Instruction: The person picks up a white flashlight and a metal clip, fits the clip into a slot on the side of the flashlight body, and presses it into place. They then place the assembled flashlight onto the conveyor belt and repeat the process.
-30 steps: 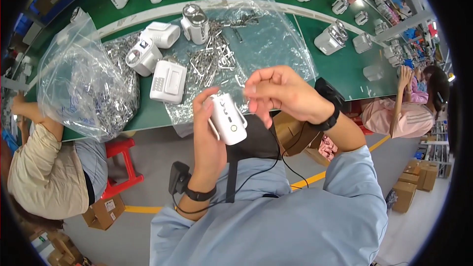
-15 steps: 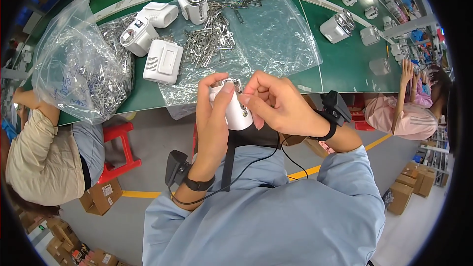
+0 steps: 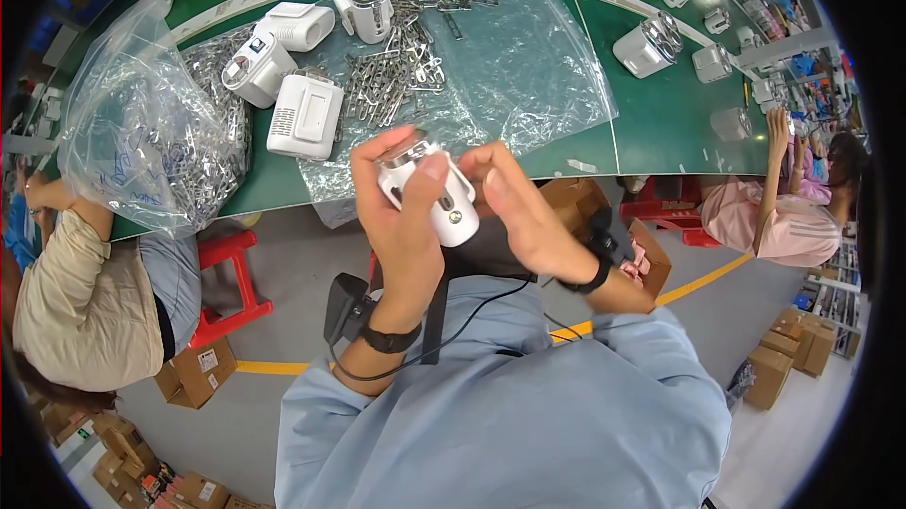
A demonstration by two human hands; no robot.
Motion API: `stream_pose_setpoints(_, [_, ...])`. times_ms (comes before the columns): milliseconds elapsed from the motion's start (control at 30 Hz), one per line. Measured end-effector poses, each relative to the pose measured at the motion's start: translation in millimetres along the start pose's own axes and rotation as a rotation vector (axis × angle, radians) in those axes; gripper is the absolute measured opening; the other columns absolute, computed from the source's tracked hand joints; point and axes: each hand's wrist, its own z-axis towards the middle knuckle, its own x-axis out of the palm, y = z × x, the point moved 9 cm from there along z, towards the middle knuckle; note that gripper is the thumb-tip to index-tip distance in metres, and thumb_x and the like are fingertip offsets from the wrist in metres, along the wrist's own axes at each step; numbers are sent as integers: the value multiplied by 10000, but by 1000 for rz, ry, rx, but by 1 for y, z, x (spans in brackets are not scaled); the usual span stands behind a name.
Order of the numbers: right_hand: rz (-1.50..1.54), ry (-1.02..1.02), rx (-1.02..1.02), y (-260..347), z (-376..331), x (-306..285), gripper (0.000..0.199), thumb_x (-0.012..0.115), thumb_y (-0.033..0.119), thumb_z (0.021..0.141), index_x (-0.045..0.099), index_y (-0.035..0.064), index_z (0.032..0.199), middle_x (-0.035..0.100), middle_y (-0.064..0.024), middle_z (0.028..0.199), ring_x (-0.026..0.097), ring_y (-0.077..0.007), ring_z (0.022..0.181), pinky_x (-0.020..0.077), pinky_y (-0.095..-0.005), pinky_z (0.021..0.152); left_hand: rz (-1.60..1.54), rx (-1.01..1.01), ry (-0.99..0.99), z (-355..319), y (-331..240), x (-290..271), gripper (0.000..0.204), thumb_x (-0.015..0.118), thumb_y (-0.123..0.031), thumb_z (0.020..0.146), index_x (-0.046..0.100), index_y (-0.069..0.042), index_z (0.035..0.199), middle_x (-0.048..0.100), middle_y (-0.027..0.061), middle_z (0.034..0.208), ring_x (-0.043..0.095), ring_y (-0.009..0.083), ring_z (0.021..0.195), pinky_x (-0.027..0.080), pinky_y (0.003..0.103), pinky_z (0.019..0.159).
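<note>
My left hand [image 3: 406, 216] is wrapped round a small white cylindrical device [image 3: 455, 216] with a shiny metal end, slots in its side and a small round metal spot. It is tilted above my lap, just off the table's front edge. My right hand [image 3: 524, 212] is beside it, thumb and fingers apart, the fingertips at the device's upper right side; whether they press on it I cannot tell. Beyond my hands lies a pile of metal clips [image 3: 382, 84] on a clear plastic bag [image 3: 528, 66].
Several similar white devices [image 3: 305, 117] stand and lie left of the clip pile. A clear bag full of clips [image 3: 179, 160] rests at the table's left edge. More devices [image 3: 649, 45] are on the green table [image 3: 566, 162]. People sit to both sides; a red stool [image 3: 231, 283] is at left.
My right hand has opened from a pinch at the device's side and shifted slightly down and right. The device has turned and tilted in my left hand, which moved slightly left.
</note>
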Motion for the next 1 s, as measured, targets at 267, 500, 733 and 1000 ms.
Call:
stream_pose_setpoints(267, [254, -317, -56, -14, -6, 16, 447, 494, 270, 1005, 410, 10, 1358, 526, -109, 1300, 500, -157, 1182, 390, -305, 1006, 18, 264, -50, -5, 2, 6, 390, 592, -142, 929, 401, -29, 1250, 545, 172, 1168, 597, 281, 1105, 482, 381, 927])
stream_pose_setpoints(500, [349, -337, -116, -9, -4, 14, 499, 507, 299, 982, 399, 10, 1373, 531, -111, 1279, 497, -167, 1192, 393, -311, 1016, 55, 299, -61, -8, -6, 17, 401, 564, -175, 945, 359, -35, 1260, 532, 203, 1178, 595, 325, 1124, 469, 426, 959])
stream_pose_setpoints(733, [467, -372, -127, -9, 1, 11, 585, 551, 349, 924, 384, 12, 1373, 516, -123, 1291, 509, -179, 1182, 410, -310, 999, 65, 280, -3, -5, -6, 25, 450, 608, -143, 912, 347, -50, 1267, 514, 197, 1181, 584, 309, 1125, 459, 425, 967])
stream_pose_setpoints(1000, [449, -488, -238, -13, -2, 2, 598, 572, 405, 897, 422, 8, 1318, 546, -113, 1240, 553, -167, 1116, 444, -288, 941, 94, 208, 40, -10, 0, 19, 601, 723, -58, 802, 339, -64, 1264, 489, 193, 1217, 528, 263, 1128, 444, 387, 964])
